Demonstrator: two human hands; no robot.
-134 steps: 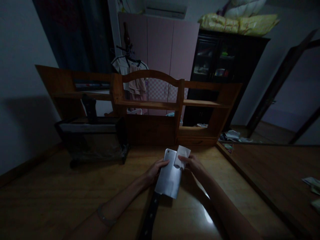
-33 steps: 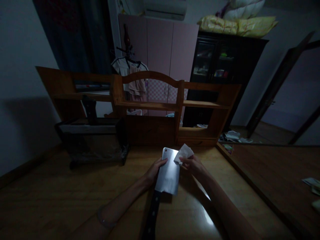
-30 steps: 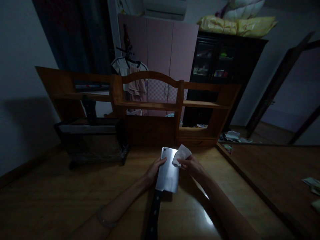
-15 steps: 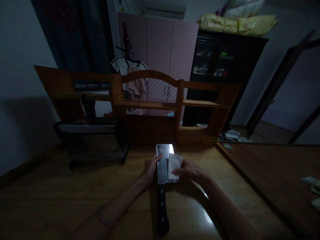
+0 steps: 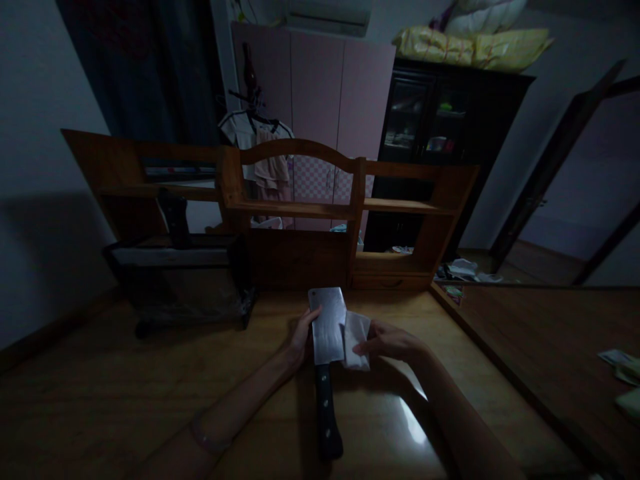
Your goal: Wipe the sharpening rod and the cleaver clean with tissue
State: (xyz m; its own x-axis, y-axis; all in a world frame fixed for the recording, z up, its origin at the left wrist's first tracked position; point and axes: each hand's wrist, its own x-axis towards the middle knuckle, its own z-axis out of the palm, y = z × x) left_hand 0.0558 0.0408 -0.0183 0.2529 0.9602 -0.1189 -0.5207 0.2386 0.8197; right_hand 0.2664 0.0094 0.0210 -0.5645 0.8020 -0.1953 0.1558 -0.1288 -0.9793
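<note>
A cleaver with a broad steel blade and a black riveted handle is held over the wooden desk, its handle toward me. My left hand grips the blade's left edge, thumb on the flat face and the other fingers hidden behind or beneath. In my right hand a folded white tissue is pinched between thumb and fingers. The tissue lies along the blade's right edge; whether it touches the steel I cannot tell.
On the left of the desk stands a dark-framed knife block with a black-handled knife upright in it. A wooden shelf unit runs along the back. A raised edge borders the desk's right side.
My right hand has drawn the tissue off the blade's face to the right edge. The cleaver has tilted slightly, its handle end shifting a little right. My left hand keeps its hold.
</note>
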